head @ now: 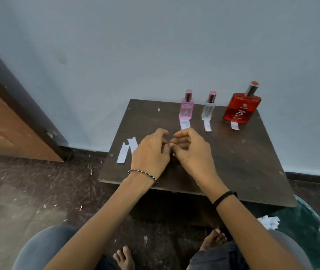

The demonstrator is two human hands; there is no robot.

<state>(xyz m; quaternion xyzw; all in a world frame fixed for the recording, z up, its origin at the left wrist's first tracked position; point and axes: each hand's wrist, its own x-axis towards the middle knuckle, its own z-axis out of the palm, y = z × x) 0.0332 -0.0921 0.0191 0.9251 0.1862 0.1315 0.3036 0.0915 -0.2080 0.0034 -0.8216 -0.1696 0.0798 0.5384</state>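
Note:
Three perfume bottles stand along the far edge of a dark wooden table (243, 162): a pink bottle (186, 108), a small clear bottle (208, 108) and a large red bottle (242, 108). A white paper strip lies in front of each, such as the strip (185, 124) by the pink bottle. My left hand (151, 152) and my right hand (192, 151) meet over the table's middle with fingers curled and fingertips close together. Whether they pinch anything is hidden.
Two loose white paper strips (126, 151) lie at the table's left edge. A green bin (311, 227) with paper scraps (269, 222) stands at the lower right. A wooden door (9, 125) is at the left. Scraps litter the dark floor (38, 191).

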